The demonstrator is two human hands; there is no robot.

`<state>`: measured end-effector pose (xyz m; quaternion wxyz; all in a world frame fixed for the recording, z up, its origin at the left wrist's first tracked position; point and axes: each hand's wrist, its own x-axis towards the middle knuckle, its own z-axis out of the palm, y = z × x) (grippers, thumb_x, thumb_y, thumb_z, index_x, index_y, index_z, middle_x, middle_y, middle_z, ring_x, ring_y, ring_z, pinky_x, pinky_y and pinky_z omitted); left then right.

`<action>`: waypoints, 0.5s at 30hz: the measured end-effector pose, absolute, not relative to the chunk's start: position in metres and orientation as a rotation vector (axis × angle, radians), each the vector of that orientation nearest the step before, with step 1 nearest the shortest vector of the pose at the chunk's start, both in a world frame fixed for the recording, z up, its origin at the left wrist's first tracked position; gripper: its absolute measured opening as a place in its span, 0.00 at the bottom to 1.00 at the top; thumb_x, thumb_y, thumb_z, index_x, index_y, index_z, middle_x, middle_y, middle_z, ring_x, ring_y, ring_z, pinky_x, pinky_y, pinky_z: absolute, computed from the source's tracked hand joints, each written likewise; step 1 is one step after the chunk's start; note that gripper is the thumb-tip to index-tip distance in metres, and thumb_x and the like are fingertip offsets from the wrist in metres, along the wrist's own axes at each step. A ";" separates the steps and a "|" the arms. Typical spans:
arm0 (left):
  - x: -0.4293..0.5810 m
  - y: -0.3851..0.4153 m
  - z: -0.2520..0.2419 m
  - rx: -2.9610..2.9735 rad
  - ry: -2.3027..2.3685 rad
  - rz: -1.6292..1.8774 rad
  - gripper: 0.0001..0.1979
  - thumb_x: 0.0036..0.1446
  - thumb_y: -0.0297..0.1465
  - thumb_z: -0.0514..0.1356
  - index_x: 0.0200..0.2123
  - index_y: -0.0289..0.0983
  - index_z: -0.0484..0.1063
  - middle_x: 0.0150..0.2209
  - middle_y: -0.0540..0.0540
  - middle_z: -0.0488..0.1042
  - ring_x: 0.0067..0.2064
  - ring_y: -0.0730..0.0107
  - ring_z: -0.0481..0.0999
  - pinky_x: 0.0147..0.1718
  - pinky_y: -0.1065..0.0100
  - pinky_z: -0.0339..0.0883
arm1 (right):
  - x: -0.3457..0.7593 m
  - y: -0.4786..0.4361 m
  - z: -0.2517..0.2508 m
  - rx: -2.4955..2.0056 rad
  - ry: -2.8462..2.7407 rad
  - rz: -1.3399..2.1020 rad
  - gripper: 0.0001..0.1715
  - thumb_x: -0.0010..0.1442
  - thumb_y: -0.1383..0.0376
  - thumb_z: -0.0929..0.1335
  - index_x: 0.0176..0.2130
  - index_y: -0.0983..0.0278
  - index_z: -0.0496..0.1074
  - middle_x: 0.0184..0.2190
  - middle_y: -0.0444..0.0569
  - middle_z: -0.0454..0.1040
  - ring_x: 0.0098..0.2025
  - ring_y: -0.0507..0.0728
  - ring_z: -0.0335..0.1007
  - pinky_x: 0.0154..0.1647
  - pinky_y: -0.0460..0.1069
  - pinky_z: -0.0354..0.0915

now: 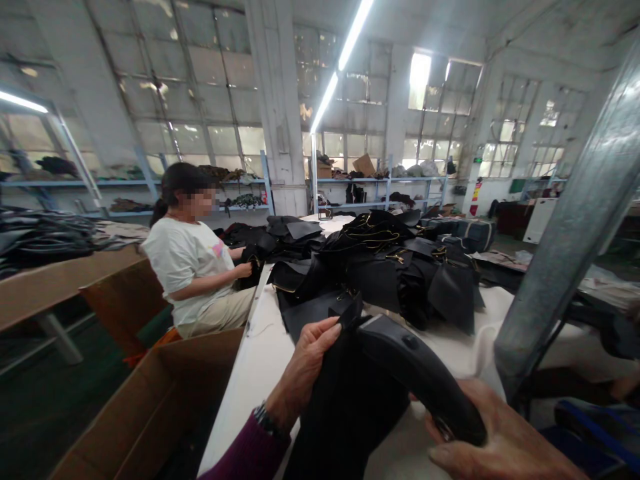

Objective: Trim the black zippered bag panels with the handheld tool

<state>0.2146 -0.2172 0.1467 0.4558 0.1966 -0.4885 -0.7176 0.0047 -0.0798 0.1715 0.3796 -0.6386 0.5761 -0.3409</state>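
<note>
My left hand (pixel 303 372) grips the upper edge of a black leather bag piece (pixel 345 407), fingers curled over it, just above the near edge of the white table (pixel 260 360). My right hand (pixel 493 437) lies under a curved black handle strap (pixel 420 373) joined to that piece, the thumb pressed against its lower end. Beyond my hands a big heap of black leather pieces (pixel 400 267) with gold zips covers the table's middle.
A seated person in a white shirt (pixel 193 267) handles black pieces at the table's left side. An open cardboard box (pixel 150 407) stands on the floor to my left. A grey metal post (pixel 565 233) rises at right. Shelves (pixel 375 183) line the windowed back wall.
</note>
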 end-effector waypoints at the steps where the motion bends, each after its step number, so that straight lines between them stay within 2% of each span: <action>1: 0.214 -0.215 0.144 0.487 -1.213 -1.769 0.11 0.53 0.34 0.63 0.38 0.37 0.76 0.26 0.51 0.74 0.25 0.79 0.69 0.24 0.78 0.60 | 0.007 -0.084 0.172 -1.633 1.413 -0.862 0.13 0.45 0.59 0.69 0.28 0.66 0.66 0.19 0.41 0.63 0.20 0.51 0.60 0.20 0.44 0.56; 5: 0.210 -0.206 0.139 0.460 -1.253 -1.786 0.11 0.56 0.35 0.60 0.41 0.37 0.76 0.28 0.50 0.74 0.28 0.77 0.70 0.28 0.77 0.61 | 0.017 -0.098 0.181 -1.626 1.306 -0.878 0.21 0.48 0.56 0.68 0.37 0.69 0.67 0.17 0.42 0.65 0.17 0.51 0.61 0.17 0.44 0.58; 8: 0.209 -0.204 0.140 0.407 -1.235 -1.765 0.11 0.57 0.34 0.59 0.41 0.37 0.75 0.30 0.49 0.75 0.28 0.77 0.69 0.28 0.77 0.61 | 0.021 -0.100 0.188 -1.645 1.263 -0.899 0.21 0.49 0.57 0.69 0.39 0.69 0.67 0.17 0.41 0.65 0.16 0.50 0.61 0.17 0.43 0.58; 11: 0.212 -0.207 0.139 0.393 -1.213 -1.729 0.10 0.57 0.33 0.58 0.40 0.37 0.76 0.30 0.49 0.76 0.27 0.78 0.69 0.27 0.78 0.60 | 0.022 -0.092 0.185 -1.669 1.365 -0.877 0.18 0.47 0.57 0.70 0.34 0.67 0.67 0.20 0.42 0.65 0.20 0.50 0.61 0.19 0.42 0.58; 15: 0.215 -0.208 0.132 0.399 -1.164 -1.751 0.09 0.57 0.33 0.59 0.39 0.36 0.76 0.29 0.49 0.76 0.27 0.78 0.70 0.28 0.78 0.61 | 0.027 -0.083 0.175 -1.660 1.463 -0.800 0.11 0.43 0.62 0.69 0.28 0.65 0.66 0.22 0.40 0.63 0.22 0.49 0.59 0.20 0.41 0.56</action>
